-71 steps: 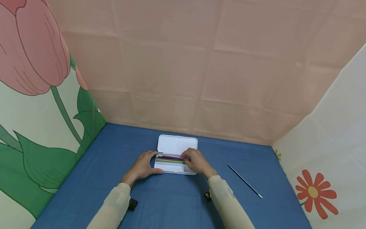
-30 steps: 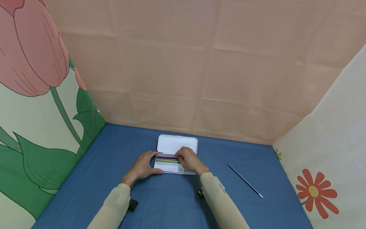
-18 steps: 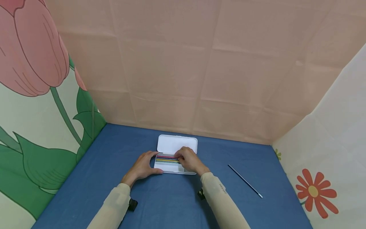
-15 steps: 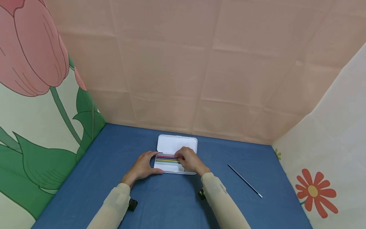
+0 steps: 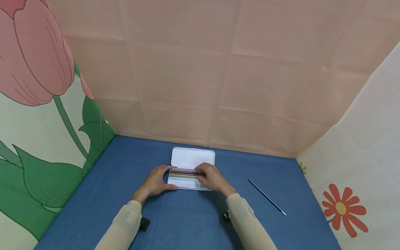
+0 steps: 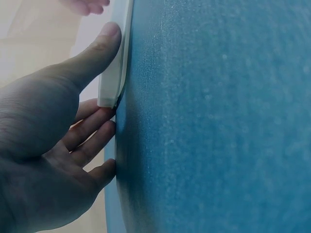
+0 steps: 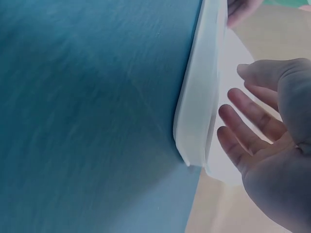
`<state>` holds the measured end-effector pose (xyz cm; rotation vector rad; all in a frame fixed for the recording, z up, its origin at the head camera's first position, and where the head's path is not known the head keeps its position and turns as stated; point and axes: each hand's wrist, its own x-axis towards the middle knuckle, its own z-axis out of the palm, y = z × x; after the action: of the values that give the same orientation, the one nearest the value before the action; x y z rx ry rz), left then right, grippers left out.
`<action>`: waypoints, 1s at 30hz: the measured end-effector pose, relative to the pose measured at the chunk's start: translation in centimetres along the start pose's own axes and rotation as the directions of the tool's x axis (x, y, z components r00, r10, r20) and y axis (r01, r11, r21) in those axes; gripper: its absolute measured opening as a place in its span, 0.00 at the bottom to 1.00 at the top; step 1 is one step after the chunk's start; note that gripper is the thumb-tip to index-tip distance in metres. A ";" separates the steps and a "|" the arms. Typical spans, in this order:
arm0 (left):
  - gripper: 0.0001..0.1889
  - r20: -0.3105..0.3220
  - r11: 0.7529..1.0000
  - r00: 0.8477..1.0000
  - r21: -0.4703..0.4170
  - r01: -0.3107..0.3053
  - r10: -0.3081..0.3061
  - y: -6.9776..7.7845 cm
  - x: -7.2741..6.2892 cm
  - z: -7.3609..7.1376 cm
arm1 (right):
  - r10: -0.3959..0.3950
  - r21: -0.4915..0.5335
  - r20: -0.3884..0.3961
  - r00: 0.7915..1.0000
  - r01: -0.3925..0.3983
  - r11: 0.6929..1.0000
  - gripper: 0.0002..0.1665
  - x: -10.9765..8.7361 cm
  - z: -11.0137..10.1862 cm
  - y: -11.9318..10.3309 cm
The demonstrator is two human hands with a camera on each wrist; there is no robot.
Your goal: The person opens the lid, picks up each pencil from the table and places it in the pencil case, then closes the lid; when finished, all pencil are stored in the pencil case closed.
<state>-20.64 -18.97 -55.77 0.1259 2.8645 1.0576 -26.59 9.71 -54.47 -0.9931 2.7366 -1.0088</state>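
A white pencil case (image 5: 186, 185) stands with its lid (image 5: 193, 157) raised, several coloured pencils (image 5: 182, 173) lying side by side in its back part. My left hand (image 5: 155, 180) holds the case by its left end, thumb on the near wall and fingers round toward the back; the left wrist view shows the thumb pressed along the white wall (image 6: 112, 77). Over the right part of the pencils is my right hand (image 5: 212, 177), which hides their ends. Its fingers (image 7: 243, 128) are loosely bent above the case in the right wrist view, with nothing between them.
To the right, a dark pencil (image 5: 267, 197) with a pale end lies aslant on the blue cloth (image 5: 187, 222). A beige sheet (image 5: 187, 86) rises behind the table, and flower-printed sheets stand at the left and right sides.
My right hand first moved left along the pencils, pausing there, then drew back to the right and uncovered more of them. The left hand stays at the case's left end.
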 end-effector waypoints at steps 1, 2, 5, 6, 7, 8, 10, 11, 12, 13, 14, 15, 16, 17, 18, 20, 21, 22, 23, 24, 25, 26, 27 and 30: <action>0.50 0.000 1.000 1.000 -0.002 0.002 -0.002 0.0 0.0 0.0 | -0.005 -0.004 -0.005 1.000 0.005 1.000 0.18 -0.3 -0.1 0.0; 0.50 0.000 1.000 1.000 -0.004 0.003 -0.003 -0.1 0.0 0.0 | -0.009 -0.007 -0.012 1.000 0.009 1.000 0.18 -0.6 -0.2 0.1; 0.51 -0.003 1.000 1.000 -0.011 0.000 0.000 -0.2 -0.1 0.1 | -0.020 -0.026 -0.026 0.999 0.019 0.999 0.19 -1.6 -0.7 0.2; 0.51 -0.004 1.000 1.000 -0.012 -0.002 0.002 -0.2 -0.1 0.1 | -0.015 -0.029 -0.030 0.999 0.015 0.999 0.19 -2.0 -0.9 0.3; 0.51 -0.005 1.000 1.000 -0.013 -0.002 0.002 -0.2 -0.1 0.1 | -0.010 -0.026 -0.033 0.999 0.009 1.000 0.20 -2.4 -1.0 0.4; 0.51 -0.005 1.000 1.000 -0.013 -0.004 0.004 -0.2 -0.1 0.1 | -0.002 -0.025 -0.037 0.999 0.001 1.000 0.20 -2.8 -1.2 0.5; 0.51 -0.005 1.000 1.000 -0.014 -0.004 0.004 -0.1 -0.1 0.1 | 0.020 -0.018 -0.041 0.999 -0.021 1.000 0.21 -3.7 -1.5 0.9; 0.51 -0.004 1.000 1.000 -0.015 -0.003 0.003 -0.1 0.0 0.1 | 0.034 -0.017 -0.047 0.998 -0.035 0.999 0.22 -4.2 -1.7 1.0; 0.51 -0.004 1.000 1.000 -0.016 -0.001 0.001 -0.1 0.0 0.0 | 0.048 -0.011 -0.055 0.997 -0.048 0.999 0.22 -4.6 -1.9 1.2; 0.51 -0.004 1.000 1.000 -0.012 -0.004 0.004 -0.1 0.0 0.1 | 0.056 -0.011 -0.064 0.996 -0.057 0.998 0.23 -5.1 -2.1 1.4; 0.51 -0.003 1.000 1.000 -0.013 -0.002 0.002 -0.1 0.1 0.1 | 0.067 -0.012 -0.070 0.995 -0.068 0.998 0.23 -5.5 -2.2 1.7; 0.51 -0.003 1.000 1.000 -0.014 -0.001 0.001 -0.1 0.1 0.0 | 0.076 -0.018 -0.075 0.994 -0.077 0.997 0.24 -5.9 -2.4 1.9; 0.51 -0.003 1.000 1.000 -0.013 0.000 0.000 -0.1 0.1 0.0 | 0.082 -0.026 -0.084 0.993 -0.085 0.996 0.25 -6.3 -2.6 2.1; 0.51 -0.004 1.000 1.000 -0.011 -0.002 0.002 -0.1 0.1 0.0 | 0.089 -0.028 -0.092 0.992 -0.092 0.995 0.25 -6.7 -2.8 2.3; 0.51 -0.004 1.000 1.000 -0.010 -0.004 0.004 -0.1 0.1 0.0 | 0.095 -0.033 -0.099 0.991 -0.099 0.995 0.26 -7.1 -2.9 2.6; 0.51 -0.005 1.000 1.000 -0.016 -0.002 0.002 -0.1 0.0 -0.1 | 0.108 -0.042 -0.106 0.988 -0.113 0.993 0.27 -7.9 -3.3 3.1; 0.51 -0.007 1.000 1.000 -0.014 -0.006 0.006 0.0 0.0 -0.1 | 0.113 -0.048 -0.112 0.987 -0.119 0.992 0.27 -8.4 -3.5 3.3; 0.51 -0.008 1.000 1.000 -0.014 -0.008 0.008 0.0 0.0 -0.1 | 0.116 -0.051 -0.120 0.986 -0.122 0.991 0.27 -8.8 -3.6 3.5; 0.51 -0.009 1.000 1.000 -0.012 -0.011 0.011 0.0 0.0 0.0 | 0.120 -0.058 -0.123 0.985 -0.128 0.990 0.27 -9.2 -3.8 3.8; 0.51 -0.009 1.000 1.000 -0.013 -0.010 0.010 0.0 -0.1 0.0 | 0.121 -0.066 -0.130 0.984 -0.130 0.989 0.28 -9.7 -3.9 4.0; 0.51 -0.008 1.000 1.000 -0.013 -0.010 0.010 0.0 0.0 0.0 | 0.123 -0.074 -0.134 0.983 -0.133 0.988 0.28 -10.1 -4.1 4.3; 0.51 -0.007 1.000 1.000 -0.011 -0.010 0.010 0.0 -0.1 0.0 | 0.124 -0.085 -0.139 0.982 -0.137 0.987 0.28 -10.5 -4.2 4.5; 0.51 -0.007 1.000 1.000 -0.008 -0.012 0.012 0.1 -0.1 0.0 | 0.119 -0.096 -0.147 0.982 -0.134 0.986 0.28 -10.9 -4.4 4.8; 0.51 -0.006 1.000 1.000 -0.009 -0.014 0.014 0.1 -0.1 0.0 | 0.137 -0.107 -0.163 0.977 -0.156 0.982 0.29 -12.1 -4.9 5.4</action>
<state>-20.55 -18.91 -55.65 0.1424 2.8677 1.0759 -21.31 22.79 -55.75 -0.7407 2.9759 -0.9467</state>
